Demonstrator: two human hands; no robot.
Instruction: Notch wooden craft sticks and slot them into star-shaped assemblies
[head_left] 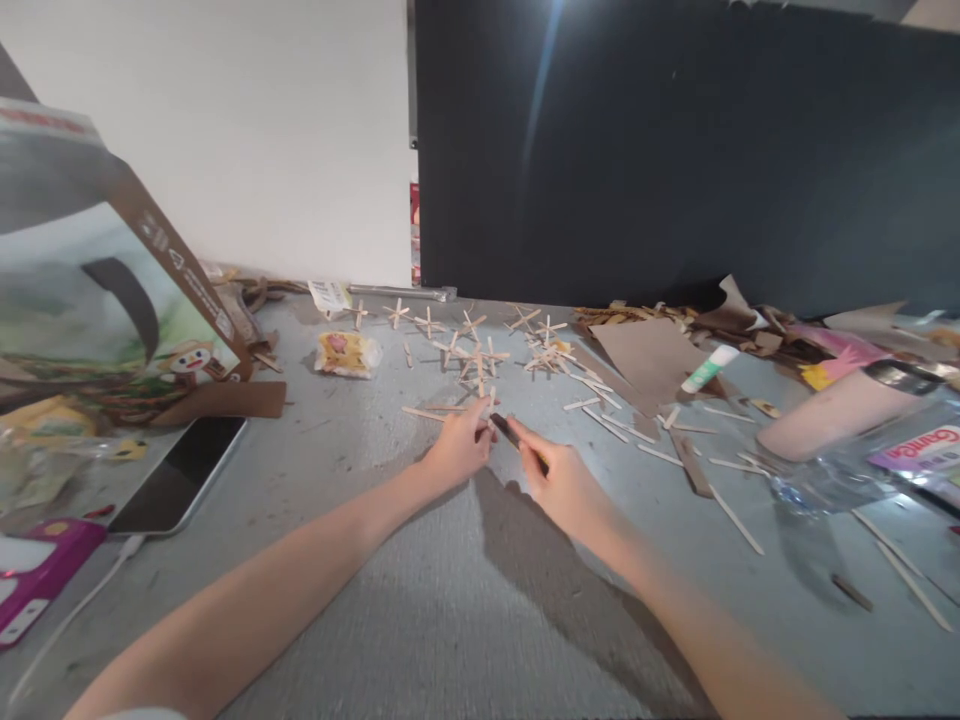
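Pinching a short pale stick (492,400) upright between its fingertips, the left hand (461,442) is closed near the middle of the grey worktop (345,620), just in front of the crossed-stick stars (480,362). The right hand (564,485) is closed around a slim dark tool (507,431), whose tip points at the left fingers; it may be a cutter, but the blade cannot be made out.

The stick looks like thin wood: very light, stiff along its length, dry rather than slippery, and likely to snap or splinter if bent. A soft pinch on its lower part, with the fingertips well back from the tool's tip, suits it best. The tool looks rigid and a little heavier, best held by its body, behind the tip.

The stars, spread toward the back edge, look the most fragile, since their joints could twist loose; taking one by its crossing seems safer than by an arm. Loose sticks (604,428) lie to the right of them, with a glue stick (709,369) beyond, resting on brown cardboard (649,362). A phone (180,477) lies toward the left edge.
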